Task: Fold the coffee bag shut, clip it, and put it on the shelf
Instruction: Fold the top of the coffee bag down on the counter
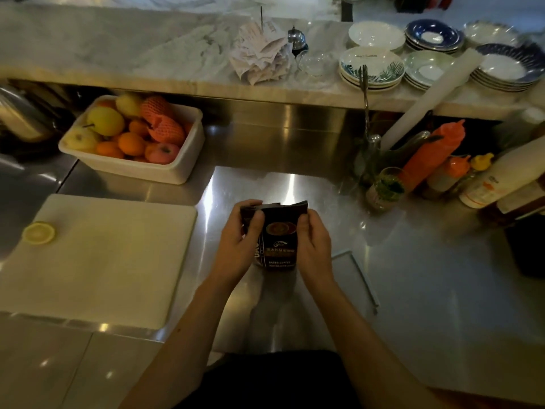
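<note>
A dark coffee bag (278,240) stands upright on the steel counter (413,276), its crumpled top edge open and uneven. My left hand (240,240) grips the bag's left side near the top, thumb across the front. My right hand (314,243) pinches the right top corner. A long pale clip (364,280) lies flat on the counter just right of my right wrist. The marble shelf (147,54) runs across the back, above the counter.
A white cutting board (103,261) with a lemon half (39,233) lies to the left. A white tub of fruit (132,137) sits behind it. Sauce bottles (436,154) and a herb jar (385,188) crowd the right. Stacked plates (371,67) and paper slips (261,51) sit on the shelf.
</note>
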